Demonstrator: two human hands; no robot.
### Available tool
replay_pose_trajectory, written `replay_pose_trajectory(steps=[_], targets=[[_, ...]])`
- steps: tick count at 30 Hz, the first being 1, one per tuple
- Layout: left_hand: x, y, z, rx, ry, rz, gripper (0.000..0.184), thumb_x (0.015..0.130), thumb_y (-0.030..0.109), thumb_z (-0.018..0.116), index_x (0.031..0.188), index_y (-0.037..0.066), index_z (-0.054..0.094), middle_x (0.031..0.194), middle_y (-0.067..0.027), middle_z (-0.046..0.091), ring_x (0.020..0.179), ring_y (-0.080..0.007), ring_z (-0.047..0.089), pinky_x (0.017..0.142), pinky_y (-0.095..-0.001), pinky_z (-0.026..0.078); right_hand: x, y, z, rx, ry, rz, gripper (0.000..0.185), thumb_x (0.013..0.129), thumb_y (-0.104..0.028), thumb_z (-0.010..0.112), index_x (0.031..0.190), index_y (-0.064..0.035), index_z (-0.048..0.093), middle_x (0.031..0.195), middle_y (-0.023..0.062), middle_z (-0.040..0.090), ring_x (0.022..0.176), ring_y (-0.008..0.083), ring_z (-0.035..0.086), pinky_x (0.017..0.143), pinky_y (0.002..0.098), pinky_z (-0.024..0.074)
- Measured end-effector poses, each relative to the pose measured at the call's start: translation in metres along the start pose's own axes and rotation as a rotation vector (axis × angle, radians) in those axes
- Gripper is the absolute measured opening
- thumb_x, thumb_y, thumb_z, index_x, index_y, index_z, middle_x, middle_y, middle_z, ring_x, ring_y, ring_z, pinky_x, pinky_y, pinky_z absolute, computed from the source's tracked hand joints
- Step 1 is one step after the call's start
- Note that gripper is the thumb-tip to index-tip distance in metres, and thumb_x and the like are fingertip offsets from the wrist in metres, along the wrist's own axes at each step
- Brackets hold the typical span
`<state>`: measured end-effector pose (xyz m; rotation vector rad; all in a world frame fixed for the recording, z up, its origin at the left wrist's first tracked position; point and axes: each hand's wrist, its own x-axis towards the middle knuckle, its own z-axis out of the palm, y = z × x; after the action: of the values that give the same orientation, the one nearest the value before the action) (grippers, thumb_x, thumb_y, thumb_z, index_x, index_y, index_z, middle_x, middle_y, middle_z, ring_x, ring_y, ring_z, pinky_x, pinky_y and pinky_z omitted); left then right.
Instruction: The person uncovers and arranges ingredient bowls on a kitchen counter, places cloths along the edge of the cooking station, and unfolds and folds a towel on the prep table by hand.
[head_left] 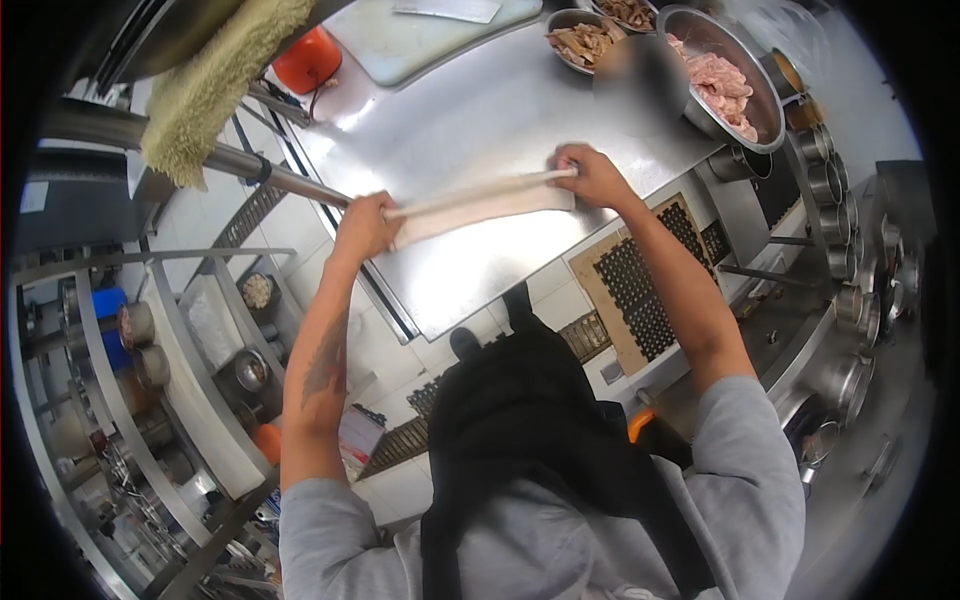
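Note:
A long, off-white folded cloth (490, 213) is stretched between my two hands over the steel table. My left hand (368, 226) has its fingers closed round one end, near the table's left edge. At the other end, my right hand (590, 176) pinches the upper corner between thumb and fingers. The cloth's upper edge looks rolled or doubled over, and its lower part hangs or lies close to the metal surface. Whether that lower part touches the table, I cannot tell.
On the steel table (430, 140), a cutting board (400, 50) bears a cleaver (450, 8), with an orange-red object (307, 60) to its left. A large bowl (765, 100) of raw meat and smaller food bowls (550, 35) stand at far right. A fluffy yellowish cloth (215, 95) hangs on a rail.

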<state>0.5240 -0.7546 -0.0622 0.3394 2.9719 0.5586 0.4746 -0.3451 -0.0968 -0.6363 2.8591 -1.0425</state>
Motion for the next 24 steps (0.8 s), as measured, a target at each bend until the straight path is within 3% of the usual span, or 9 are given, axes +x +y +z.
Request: replay_pose_trajectory(steps=[1, 5, 7, 9, 12, 17, 20, 22, 24], targets=[[-0.01, 0.01, -0.016, -0.177, -0.378, -0.208, 0.032, 0.086, 0.014, 0.074, 0.11, -0.002, 0.06, 0.104, -0.0124, 0.069, 0.093, -0.0288, 0.065, 0.086, -0.0355, 0.051, -0.006, -0.003, -0.012, 0.38, -0.227, 0.244, 0.031, 0.082, -0.02, 0.08, 0.106, -0.0056, 0.066, 0.102, 0.0052, 0.072, 0.094, 0.0186, 0.066, 0.085, 0.0311, 0.0516], [-0.048, 0.002, -0.016, -1.204, -0.057, -0.114, 0.033, 0.086, 0.003, 0.077, 0.114, 0.001, 0.06, 0.092, 0.0, 0.063, 0.086, -0.0099, 0.062, 0.078, -0.0233, 0.048, -0.055, -0.035, -0.058, 0.886, 0.029, 0.467, 0.026, 0.082, -0.007, 0.08, 0.102, -0.0062, 0.064, 0.093, 0.0023, 0.069, 0.082, 0.0098, 0.063, 0.073, 0.0232, 0.0507], [-0.06, 0.022, -0.039, -1.504, -0.123, -0.057, 0.061, 0.087, 0.005, 0.077, 0.14, -0.002, 0.049, 0.107, -0.0055, 0.066, 0.102, -0.0161, 0.064, 0.092, -0.0301, 0.052, -0.087, -0.062, -0.083, 1.018, 0.117, 0.474, 0.025, 0.083, -0.005, 0.079, 0.102, -0.0053, 0.064, 0.093, 0.0027, 0.069, 0.08, 0.0092, 0.064, 0.071, 0.0221, 0.0507], [-0.066, 0.052, -0.035, -1.824, -0.267, 0.113, 0.065, 0.092, 0.015, 0.073, 0.145, -0.005, 0.042, 0.125, -0.0134, 0.063, 0.119, -0.0258, 0.062, 0.108, -0.039, 0.048, -0.122, -0.088, -0.099, 1.14, 0.218, 0.482, 0.024, 0.084, -0.002, 0.079, 0.102, -0.0044, 0.064, 0.093, 0.0031, 0.069, 0.078, 0.0087, 0.064, 0.07, 0.021, 0.0506], [-0.091, 0.109, -0.011, -1.714, -0.465, -0.048, 0.057, 0.099, 0.02, 0.064, 0.143, -0.008, 0.042, 0.139, -0.0181, 0.057, 0.128, -0.0286, 0.056, 0.113, -0.0424, 0.043, -0.192, -0.129, -0.107, 1.072, 0.534, 0.561, 0.023, 0.085, -0.006, 0.079, 0.103, -0.0017, 0.064, 0.084, 0.0038, 0.07, 0.073, 0.0095, 0.066, 0.066, 0.0236, 0.0522], [-0.133, 0.203, 0.031, -1.577, -0.738, 0.037, 0.046, 0.103, 0.018, 0.056, 0.141, -0.007, 0.046, 0.139, -0.0172, 0.057, 0.129, -0.0274, 0.055, 0.111, -0.041, 0.044, -0.294, -0.219, -0.068, 0.028, 0.79, 0.696, 0.029, 0.081, -0.025, 0.077, 0.097, -0.0019, 0.07, 0.083, 0.0115, 0.072, 0.072, 0.0217, 0.07, 0.07, 0.0364, 0.0553], [-0.19, 0.268, 0.061, -1.535, -0.934, 0.22, 0.044, 0.107, 0.028, 0.051, 0.137, -0.004, 0.051, 0.13, -0.0121, 0.062, 0.116, -0.0225, 0.063, 0.102, -0.0373, 0.049, -0.316, -0.278, -0.015, 0.066, 0.754, 0.853, 0.031, 0.083, -0.027, 0.075, 0.103, -0.0036, 0.071, 0.087, 0.0093, 0.073, 0.083, 0.02, 0.072, 0.073, 0.0347, 0.0554], [-0.223, 0.302, 0.045, -1.475, -1.048, 0.003, 0.037, 0.103, 0.024, 0.058, 0.131, -0.001, 0.056, 0.12, -0.0106, 0.066, 0.107, -0.0221, 0.066, 0.094, -0.0374, 0.054, -0.357, -0.295, 0.011, 0.074, 0.813, 0.9, 0.031, 0.086, -0.027, 0.074, 0.105, -0.0033, 0.071, 0.093, 0.0095, 0.074, 0.086, 0.0218, 0.073, 0.074, 0.0358, 0.0559], [-0.26, 0.326, 0.038, -1.37, -1.083, 0.033, 0.036, 0.102, 0.022, 0.061, 0.129, -0.001, 0.058, 0.119, -0.0107, 0.067, 0.106, -0.0225, 0.067, 0.093, -0.0375, 0.055, -0.42, -0.317, 0.022, 1.219, 1.046, 0.587, 0.03, 0.09, -0.026, 0.071, 0.106, -0.0007, 0.069, 0.103, 0.0132, 0.073, 0.093, 0.0246, 0.072, 0.083, 0.0414, 0.057]])
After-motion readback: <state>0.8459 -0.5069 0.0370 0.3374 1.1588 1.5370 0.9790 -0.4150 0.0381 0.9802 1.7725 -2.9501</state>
